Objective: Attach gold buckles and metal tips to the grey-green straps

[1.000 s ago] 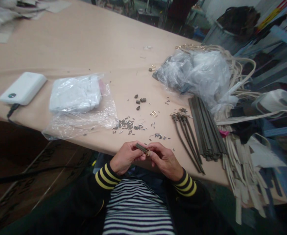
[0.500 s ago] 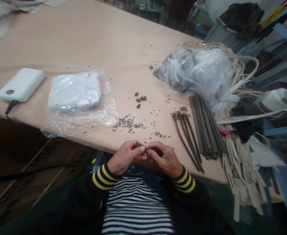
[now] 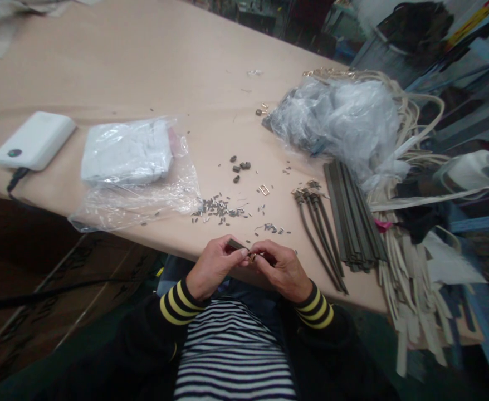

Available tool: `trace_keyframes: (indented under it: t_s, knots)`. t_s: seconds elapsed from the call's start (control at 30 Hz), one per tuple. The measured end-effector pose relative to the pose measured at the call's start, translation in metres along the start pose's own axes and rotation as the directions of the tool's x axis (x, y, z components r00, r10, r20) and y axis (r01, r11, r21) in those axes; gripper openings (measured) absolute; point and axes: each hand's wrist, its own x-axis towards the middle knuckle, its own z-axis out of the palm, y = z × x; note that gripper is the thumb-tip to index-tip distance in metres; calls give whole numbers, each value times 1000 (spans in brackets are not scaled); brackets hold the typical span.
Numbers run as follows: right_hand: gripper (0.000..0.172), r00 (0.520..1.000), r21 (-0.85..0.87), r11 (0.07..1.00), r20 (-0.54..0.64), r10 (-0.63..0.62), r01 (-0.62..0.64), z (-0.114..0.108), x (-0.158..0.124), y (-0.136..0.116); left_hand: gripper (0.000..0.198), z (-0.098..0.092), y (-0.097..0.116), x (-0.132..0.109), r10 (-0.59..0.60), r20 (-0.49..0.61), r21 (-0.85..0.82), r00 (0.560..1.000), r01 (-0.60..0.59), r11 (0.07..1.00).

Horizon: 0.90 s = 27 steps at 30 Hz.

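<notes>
Close together at the table's front edge, my two hands meet over a small work piece. My left hand [image 3: 216, 265] pinches a dark olive strap [image 3: 236, 244] between thumb and fingers. A small gold-coloured metal fitting [image 3: 252, 258] sits at the strap's end, between the fingertips. My right hand [image 3: 283, 269] has its thumb and fingers closed at this fitting. Just beyond the hands lie many small dark metal pieces [image 3: 219, 209]. A gold rectangular buckle [image 3: 263, 190] and several dark knotted bits [image 3: 241, 167] are farther up.
Olive straps [image 3: 351, 217] and several corded straps with fittings [image 3: 317, 234] lie at the right. Behind them is a crumpled plastic bag [image 3: 336, 114]. Beige strips [image 3: 415, 278] hang over the right edge. At the left are a plastic-wrapped white packet [image 3: 127, 151] and a white power bank [image 3: 38, 139].
The gold fitting between my fingertips shows more plainly, and the strap's free end has tilted slightly. Both hands stay in nearly the same place.
</notes>
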Motion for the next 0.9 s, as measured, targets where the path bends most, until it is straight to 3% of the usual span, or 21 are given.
trace_keyframes:
  t_s: [0.13,0.23,0.33,0.5,0.77,0.9]
  knots:
    - [10,1000,-32,999,6,-26,26,0,0,-4,14,1,2,0,58,-3,110,998,-57,992]
    - [10,995,139,986,37,92,-96,1,0,-2,12,0,4,0,44,-3,126,999,-43,991]
    - [17,972,355,905,101,214,-236,2,1,2,9,0,6,-1,40,21,116,999,-42,992]
    - [23,948,551,772,187,256,-317,0,2,6,8,0,8,-2,69,45,173,997,-75,982]
    - [26,905,672,607,295,306,-424,1,2,14,6,2,8,-4,129,95,214,987,-147,966]
    - [28,896,637,631,294,333,-443,1,4,10,6,3,2,-4,179,92,265,980,-197,944]
